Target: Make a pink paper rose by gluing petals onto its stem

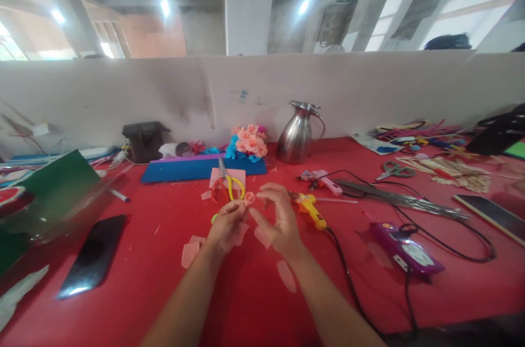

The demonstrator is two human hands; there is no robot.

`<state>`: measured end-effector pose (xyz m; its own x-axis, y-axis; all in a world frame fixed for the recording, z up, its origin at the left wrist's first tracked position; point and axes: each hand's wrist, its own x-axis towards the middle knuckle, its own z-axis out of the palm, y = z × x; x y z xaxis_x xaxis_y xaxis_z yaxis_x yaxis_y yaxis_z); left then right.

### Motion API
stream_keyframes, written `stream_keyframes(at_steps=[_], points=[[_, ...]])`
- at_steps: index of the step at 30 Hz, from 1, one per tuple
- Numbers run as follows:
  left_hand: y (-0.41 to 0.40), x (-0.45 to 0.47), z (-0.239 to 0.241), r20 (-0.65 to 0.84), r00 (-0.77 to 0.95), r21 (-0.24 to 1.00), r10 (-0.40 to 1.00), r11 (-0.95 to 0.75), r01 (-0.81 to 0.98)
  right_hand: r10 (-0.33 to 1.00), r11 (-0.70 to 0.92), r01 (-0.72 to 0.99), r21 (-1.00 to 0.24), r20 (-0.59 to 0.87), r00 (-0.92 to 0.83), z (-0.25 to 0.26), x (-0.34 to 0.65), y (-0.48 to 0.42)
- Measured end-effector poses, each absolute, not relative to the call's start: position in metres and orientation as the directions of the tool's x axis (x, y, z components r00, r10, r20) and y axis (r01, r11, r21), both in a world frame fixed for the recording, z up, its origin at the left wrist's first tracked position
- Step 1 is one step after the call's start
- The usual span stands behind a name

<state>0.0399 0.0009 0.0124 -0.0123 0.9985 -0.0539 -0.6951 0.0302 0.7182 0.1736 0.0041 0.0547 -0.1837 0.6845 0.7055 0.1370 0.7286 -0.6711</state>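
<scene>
Fingertips of the person's left hand (225, 225) are pressed together, thumb against forefinger, pinching a small peach-pink rolled flower of thin petal material (249, 198) at its left side and base. The flower is held up above a smooth red tabletop (254, 309), between the two hands, its curled centre showing; the left hand's other fingers fold underneath and are partly hidden. The right hand (282, 222) is spread, thumb and forefinger well apart in a loose curve just beside the flower's right side, and grips nothing visible; whether a fingertip grazes the flower, I cannot tell.

Just beyond the left fingertips lie metal-bladed scissors with a yellow handle loop (222, 168). Flat, pale pink petal-like pieces (191, 254) lie on the tabletop around the hands, one of them under the right wrist. To the right of the right hand rests a yellow glue gun with a black cord (314, 210). Farther back, a bunch of peach and blue artificial flowers (251, 143) stands near a shiny steel jug (296, 136).
</scene>
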Motion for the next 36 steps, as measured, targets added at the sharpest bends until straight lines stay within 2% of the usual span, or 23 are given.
stream_keyframes(at_steps=[4, 8, 11, 13, 15, 28, 36], points=[[0.000, 0.040, 0.013, -0.039, 0.000, 0.730, 0.999, 0.028, -0.683, 0.684, 0.730, 0.176, -0.661, 0.712, -0.159, 0.057, 0.172, 0.003], [0.001, 0.040, 0.013, -0.039, -0.015, 0.721, 0.999, 0.017, -0.692, 0.781, 0.617, 0.107, -0.780, 0.623, 0.034, 0.055, 0.175, 0.008], [0.000, 0.042, 0.016, -0.081, -0.003, 0.684, 0.997, 0.053, -0.728, 0.875, 0.482, 0.051, -0.875, 0.477, -0.087, 0.048, 0.170, 0.012], [-0.002, 0.044, 0.020, -0.137, 0.018, 0.662, 0.990, 0.105, -0.742, 0.892, 0.419, 0.055, -0.906, 0.399, -0.212, 0.043, 0.164, 0.014], [-0.004, 0.045, 0.023, -0.169, 0.028, 0.650, 0.985, 0.133, -0.748, 0.897, 0.392, 0.077, -0.917, 0.363, -0.253, 0.038, 0.159, 0.015], [0.002, 0.047, 0.006, -0.091, 0.041, 0.687, 0.995, 0.092, -0.721, 0.895, 0.410, 0.092, -0.908, 0.381, -0.231, 0.031, 0.162, 0.022], [-0.001, 0.050, 0.009, -0.078, 0.030, 0.707, 0.997, 0.076, -0.703, 0.869, 0.483, 0.108, -0.869, 0.461, -0.179, 0.032, 0.164, 0.023]])
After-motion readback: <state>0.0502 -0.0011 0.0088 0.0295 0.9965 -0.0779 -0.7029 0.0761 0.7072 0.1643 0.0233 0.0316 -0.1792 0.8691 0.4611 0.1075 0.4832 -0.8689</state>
